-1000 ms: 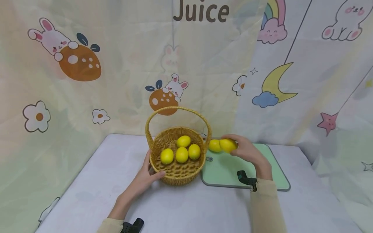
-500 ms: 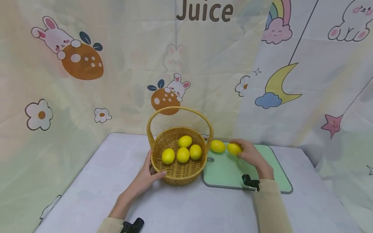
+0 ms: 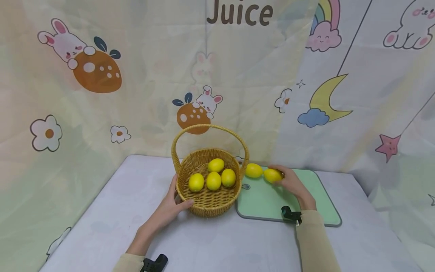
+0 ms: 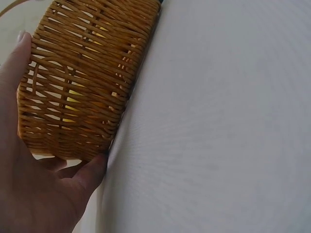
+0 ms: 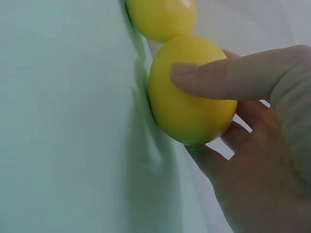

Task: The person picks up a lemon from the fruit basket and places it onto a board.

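Woven wicker in a golden tan sits against your left hand (image 3: 168,210): the round handled basket (image 3: 208,206) has your palm on its near wall, fingers wrapped up its outer side and thumb curled round its base, as the left wrist view shows (image 4: 34,165). Four yellow plastic-looking lemons (image 3: 213,180) lie inside it, just beyond your fingers. To the right of the basket, a fifth yellow lemon (image 3: 253,170) already rests on the pale green cutting board (image 3: 265,202), close to the basket's rim. Touching that one, a sixth lemon (image 3: 272,175) is down on the board with your right hand (image 3: 293,185) pinching it between thumb and fingers (image 5: 228,80); the grip is not yet let go. Judging by this, two lemons are out and four are left in the basket.
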`<state>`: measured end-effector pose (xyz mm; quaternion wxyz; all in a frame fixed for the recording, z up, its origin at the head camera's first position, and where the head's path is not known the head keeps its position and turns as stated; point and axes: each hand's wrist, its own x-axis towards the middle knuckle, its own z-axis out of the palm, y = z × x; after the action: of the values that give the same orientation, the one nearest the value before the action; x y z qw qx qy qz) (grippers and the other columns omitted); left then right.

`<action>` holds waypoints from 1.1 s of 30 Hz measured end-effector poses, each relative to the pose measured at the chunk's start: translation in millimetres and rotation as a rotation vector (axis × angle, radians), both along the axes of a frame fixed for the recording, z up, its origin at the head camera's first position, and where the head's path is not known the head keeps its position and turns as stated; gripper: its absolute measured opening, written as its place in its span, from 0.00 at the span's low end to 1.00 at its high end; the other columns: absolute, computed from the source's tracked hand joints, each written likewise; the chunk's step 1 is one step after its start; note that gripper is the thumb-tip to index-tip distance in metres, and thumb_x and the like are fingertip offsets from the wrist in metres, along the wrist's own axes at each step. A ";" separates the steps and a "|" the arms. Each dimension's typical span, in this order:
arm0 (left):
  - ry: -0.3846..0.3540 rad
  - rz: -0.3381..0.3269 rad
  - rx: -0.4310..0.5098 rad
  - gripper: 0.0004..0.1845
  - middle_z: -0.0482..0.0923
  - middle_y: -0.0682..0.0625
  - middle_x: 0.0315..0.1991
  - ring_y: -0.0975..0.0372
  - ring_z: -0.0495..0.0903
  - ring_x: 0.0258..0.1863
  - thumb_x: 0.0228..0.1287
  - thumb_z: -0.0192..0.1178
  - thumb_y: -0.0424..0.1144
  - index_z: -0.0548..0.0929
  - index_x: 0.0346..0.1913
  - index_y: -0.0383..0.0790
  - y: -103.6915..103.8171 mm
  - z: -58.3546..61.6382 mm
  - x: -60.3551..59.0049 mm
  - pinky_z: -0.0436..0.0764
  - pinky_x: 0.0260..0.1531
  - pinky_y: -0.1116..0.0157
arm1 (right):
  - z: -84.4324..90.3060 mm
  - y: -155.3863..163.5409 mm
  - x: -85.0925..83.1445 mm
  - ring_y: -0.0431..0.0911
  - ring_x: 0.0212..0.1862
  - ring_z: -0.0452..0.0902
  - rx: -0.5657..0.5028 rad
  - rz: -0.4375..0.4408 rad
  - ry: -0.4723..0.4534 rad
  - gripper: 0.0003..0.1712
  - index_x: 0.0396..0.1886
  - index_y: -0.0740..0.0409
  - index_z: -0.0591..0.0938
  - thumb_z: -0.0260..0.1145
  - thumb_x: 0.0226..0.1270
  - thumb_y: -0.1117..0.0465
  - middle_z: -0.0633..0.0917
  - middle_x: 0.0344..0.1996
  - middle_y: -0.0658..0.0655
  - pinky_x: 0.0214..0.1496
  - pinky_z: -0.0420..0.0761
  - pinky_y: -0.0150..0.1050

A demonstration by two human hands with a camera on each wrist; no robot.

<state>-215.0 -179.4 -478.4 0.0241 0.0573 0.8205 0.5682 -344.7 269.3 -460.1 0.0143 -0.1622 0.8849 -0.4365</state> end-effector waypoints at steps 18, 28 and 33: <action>0.011 -0.002 -0.004 0.59 0.32 0.54 0.82 0.49 0.41 0.81 0.62 0.68 0.52 0.29 0.76 0.72 -0.8 -0.9 -2.2 0.58 0.76 0.47 | 15.2 1.9 2.7 0.63 0.74 0.59 -0.032 -0.011 0.058 0.35 0.69 0.60 0.73 0.70 0.60 0.69 0.72 0.70 0.65 0.76 0.54 0.68; 0.012 -0.005 -0.003 0.59 0.33 0.54 0.82 0.49 0.41 0.81 0.62 0.68 0.52 0.29 0.77 0.71 -0.8 -1.3 -1.5 0.59 0.75 0.47 | 44.4 -12.5 18.1 0.62 0.75 0.59 0.001 -0.026 0.088 0.31 0.69 0.55 0.73 0.68 0.65 0.65 0.72 0.70 0.62 0.74 0.55 0.70; 0.020 -0.009 0.003 0.58 0.33 0.53 0.82 0.49 0.42 0.81 0.62 0.68 0.52 0.30 0.77 0.72 -0.9 -1.7 -1.3 0.59 0.75 0.47 | 63.6 -25.9 30.6 0.60 0.74 0.61 0.028 -0.004 0.095 0.31 0.68 0.51 0.74 0.68 0.65 0.62 0.73 0.70 0.58 0.73 0.58 0.70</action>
<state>-216.3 -180.3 -480.1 0.0183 0.0667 0.8195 0.5689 -314.1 243.5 -396.5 -0.0261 -0.1808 0.8909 -0.4158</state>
